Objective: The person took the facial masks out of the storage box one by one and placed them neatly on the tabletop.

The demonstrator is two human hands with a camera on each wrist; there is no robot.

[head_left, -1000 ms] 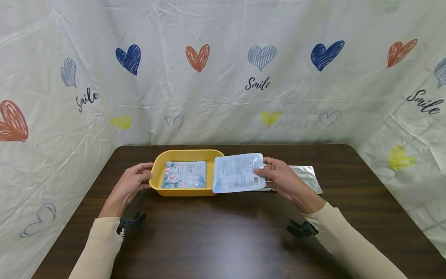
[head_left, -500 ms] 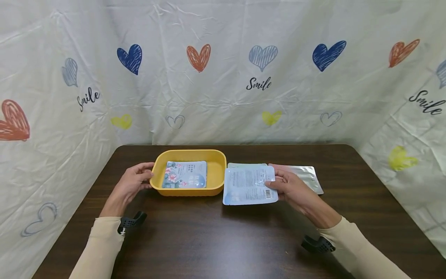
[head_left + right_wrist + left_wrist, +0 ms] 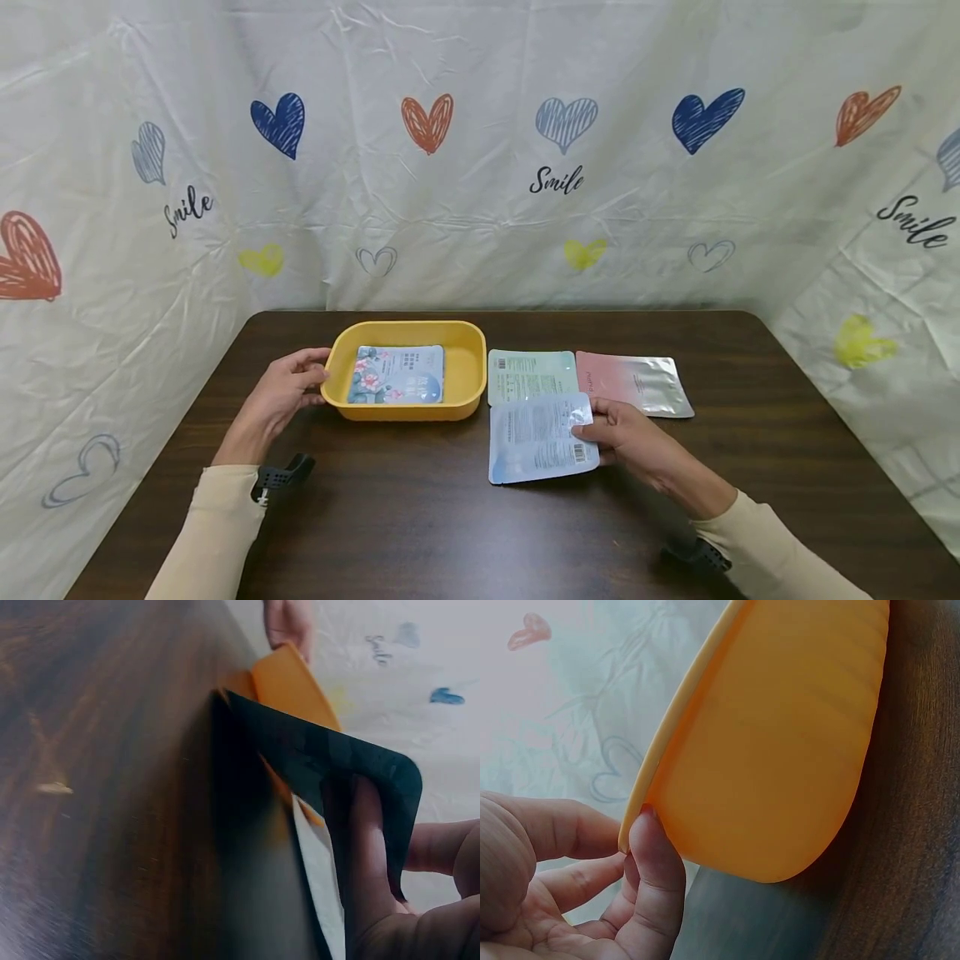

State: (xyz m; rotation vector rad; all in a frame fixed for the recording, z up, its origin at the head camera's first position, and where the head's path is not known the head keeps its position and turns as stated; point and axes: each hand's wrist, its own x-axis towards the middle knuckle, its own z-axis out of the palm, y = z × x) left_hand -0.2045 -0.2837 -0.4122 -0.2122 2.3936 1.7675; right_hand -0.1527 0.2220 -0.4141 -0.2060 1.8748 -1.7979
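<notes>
Pouch (image 3: 536, 442) pinched in our right hand (image 3: 633, 442), near side of green packet (image 3: 531, 372); our left hand (image 3: 281, 393) grips left end of yellow tray (image 3: 420, 412). Probably we're at setting-down step; next calls for lowering flat, letting go.

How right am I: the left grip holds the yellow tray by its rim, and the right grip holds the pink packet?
The pink part is wrong: as the head view shows, the left grip holds the yellow tray by its rim, and the right grip holds a light blue packet.

packet (image 3: 397, 375) in tray (image 3: 465, 367) | middle pouch (image 3: 532, 373), end pouch (image 3: 651, 385) to tray's right | held pouch (image 3: 536, 437) before middle pouch
</notes>
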